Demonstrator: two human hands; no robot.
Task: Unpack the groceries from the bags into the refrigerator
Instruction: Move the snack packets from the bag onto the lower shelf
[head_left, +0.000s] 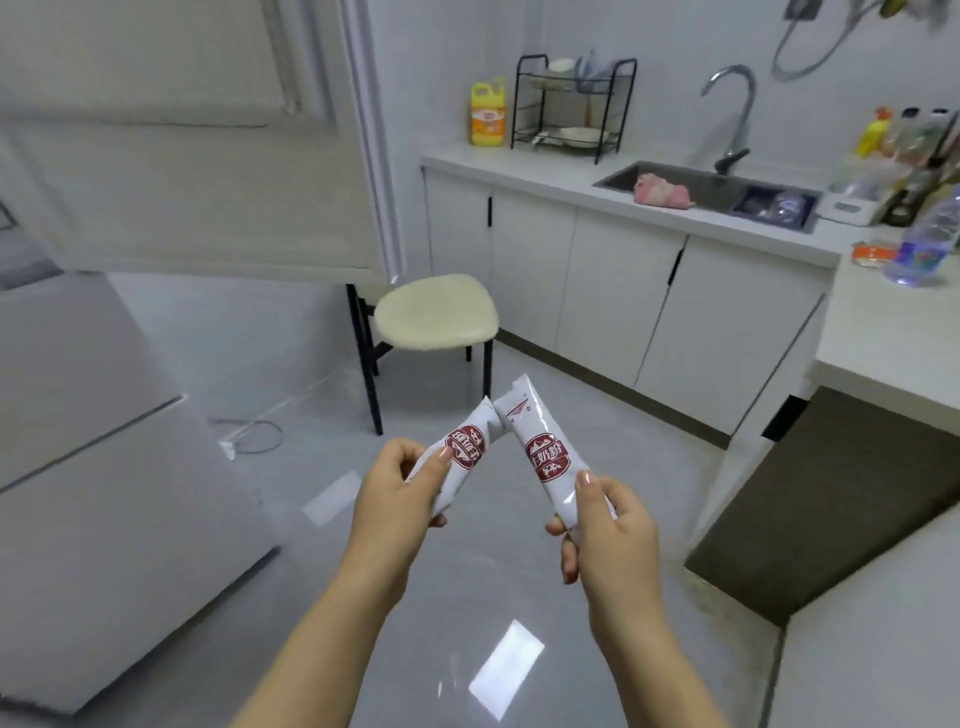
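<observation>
Head view | my left hand pinches the left sachet, my right hand the right sachet; tops meeting | refrigerator leftward, nearer my left hand.

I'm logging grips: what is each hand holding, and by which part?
The left hand holds one white sachet by its lower half; the right hand holds a second sachet by its lower end.
</observation>
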